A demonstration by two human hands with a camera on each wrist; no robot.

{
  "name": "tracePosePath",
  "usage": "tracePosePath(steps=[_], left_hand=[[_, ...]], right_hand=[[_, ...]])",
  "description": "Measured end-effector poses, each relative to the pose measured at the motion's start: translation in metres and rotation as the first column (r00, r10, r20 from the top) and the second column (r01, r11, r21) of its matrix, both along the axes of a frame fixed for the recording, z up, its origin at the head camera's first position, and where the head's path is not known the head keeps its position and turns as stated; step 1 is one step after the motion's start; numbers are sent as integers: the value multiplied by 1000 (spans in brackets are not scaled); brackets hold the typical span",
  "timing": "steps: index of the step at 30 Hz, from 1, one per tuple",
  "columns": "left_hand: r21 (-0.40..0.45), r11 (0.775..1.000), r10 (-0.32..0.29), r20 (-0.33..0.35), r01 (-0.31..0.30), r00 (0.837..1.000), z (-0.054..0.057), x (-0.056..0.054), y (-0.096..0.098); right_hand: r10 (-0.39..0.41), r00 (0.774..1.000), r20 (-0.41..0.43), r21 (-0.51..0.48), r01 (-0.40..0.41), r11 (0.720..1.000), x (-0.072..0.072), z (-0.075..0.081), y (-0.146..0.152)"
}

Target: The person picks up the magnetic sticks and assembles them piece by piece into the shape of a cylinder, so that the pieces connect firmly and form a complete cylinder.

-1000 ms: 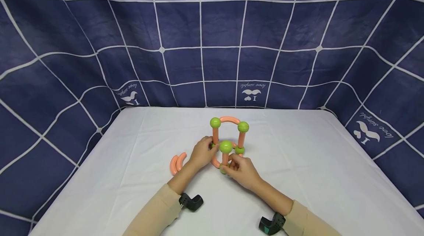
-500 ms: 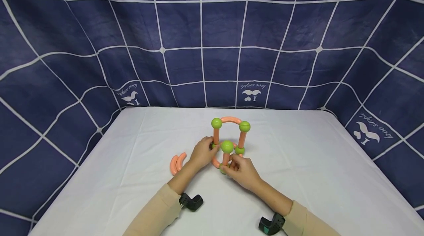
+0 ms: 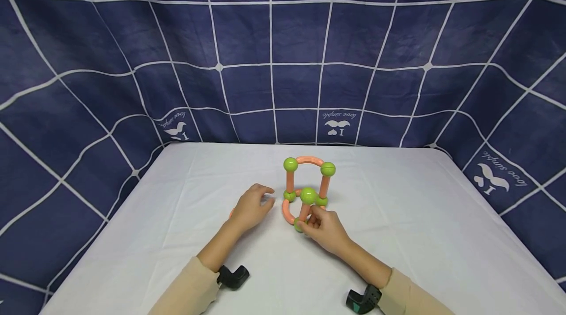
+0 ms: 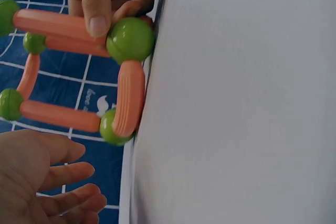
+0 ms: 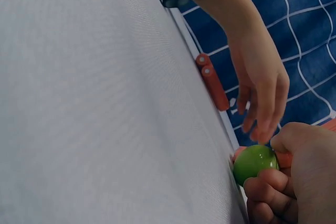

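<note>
A small frame of green balls and orange rods stands on the white table. Its upper back balls are joined by a curved orange rod (image 3: 310, 159). At the front, my right hand (image 3: 326, 229) pinches a short orange rod (image 3: 305, 211) just above its lower green ball (image 5: 254, 164); another green ball (image 3: 308, 195) caps that rod, which leans slightly right. My left hand (image 3: 252, 207) is off to the frame's left, touching nothing, its fingers spread and relaxed. The left wrist view shows the curved bottom rod (image 4: 130, 98) between two balls.
Two loose curved orange rods (image 5: 212, 83) lie side by side on the table left of the frame, mostly hidden behind the left hand in the head view. A blue checked curtain (image 3: 292, 84) hangs behind the white tabletop (image 3: 398, 216).
My left hand has let go of the frame and drawn back to the left, over the loose rods. The front rod's top ball has tipped a little right; my right hand stays put.
</note>
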State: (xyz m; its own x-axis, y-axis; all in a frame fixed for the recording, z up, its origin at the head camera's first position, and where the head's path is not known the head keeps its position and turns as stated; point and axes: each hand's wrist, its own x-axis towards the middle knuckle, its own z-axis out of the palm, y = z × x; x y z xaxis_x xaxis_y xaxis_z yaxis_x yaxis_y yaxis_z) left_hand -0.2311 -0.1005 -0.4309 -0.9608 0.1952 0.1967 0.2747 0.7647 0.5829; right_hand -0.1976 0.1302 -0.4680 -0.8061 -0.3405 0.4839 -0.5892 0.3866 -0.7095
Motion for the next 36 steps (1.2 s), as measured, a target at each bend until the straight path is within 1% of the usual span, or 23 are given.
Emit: tracePosePath(steps=[2, 6, 8, 13, 16, 18, 21, 23, 25, 30, 34, 36], left_hand=[[-23, 999, 30, -4, -30, 1000, 1, 3, -9], [-38, 996, 86, 12, -85, 996, 5, 10, -26], [-27, 995, 100, 39, -99, 994, 9, 13, -31], [-31, 993, 120, 142, -117, 983, 16, 16, -39], [-64, 990, 133, 162, -124, 978, 17, 17, -41], [-88, 989, 135, 151, -123, 979, 16, 17, -41], [-156, 982, 124, 90, -109, 988, 14, 18, -40], [-214, 971, 116, 33, -106, 993, 12, 19, -39], [-278, 954, 114, -9, -112, 993, 10, 19, -37], [-375, 920, 120, -6, -113, 993, 8, 19, -32], [-420, 900, 130, 0, -118, 991, 7, 20, -30], [-430, 895, 133, 6, -118, 991, 7, 20, -29]], right_hand=[[0, 1000, 4, 0, 0, 1000, 0, 0, 0], [3, 1000, 0, -2, -3, 1000, 0, 0, 0], [5, 1000, -3, -6, -5, 1000, 0, 0, 1], [7, 1000, 1, -2, -7, 1000, 0, 0, 0], [6, 1000, 5, 3, -6, 1000, 0, 0, 0], [7, 1000, 7, 3, -7, 1000, 0, 0, 0], [6, 1000, 11, 4, -6, 1000, 0, 0, 0], [7, 1000, 10, 5, -7, 1000, 0, 0, 0], [6, 1000, 10, 7, -6, 1000, 0, 0, 0], [3, 1000, 13, 11, -3, 1000, 0, 0, 0], [4, 1000, 11, 13, -4, 1000, 0, 0, 0], [5, 1000, 10, 13, -6, 1000, 0, 0, 1]])
